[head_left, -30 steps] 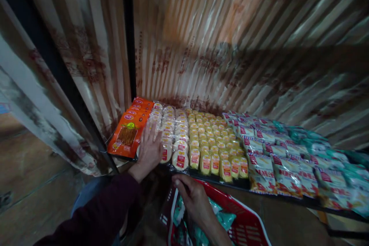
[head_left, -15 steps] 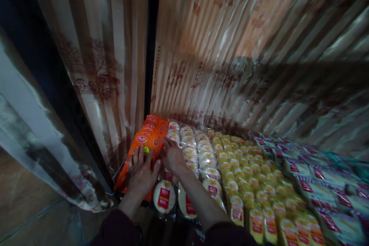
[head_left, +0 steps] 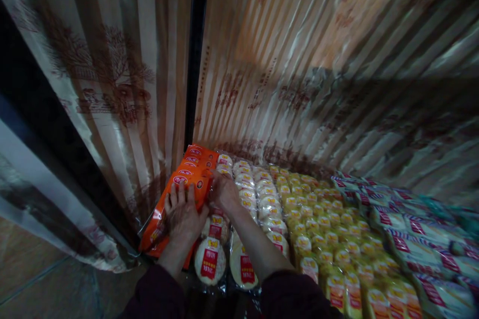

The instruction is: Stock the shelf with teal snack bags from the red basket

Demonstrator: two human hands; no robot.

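Observation:
A row of overlapping orange packets with oval logos lies at the left end of the display. My left hand rests flat on the front packet, fingers spread and pointing away from me. At that packet's right edge, my right hand has its fingers bent in and closed on the edge; the fingertips are partly hidden. Just right of the packets runs a column of round, pale cakes in clear wrappers with red labels. My right forearm crosses over another column of round wrapped cakes.
Rows of small yellow wrapped cakes fill the middle right. White-and-red packs stand farther right. Pleated, printed plastic sheeting covers the back and left, with a dark upright post at the corner. Tiled floor shows lower left.
My right hand's fingers have bent in more at the packet's edge. The front orange packet has shifted slightly left and toward me. My left hand stays flat on it.

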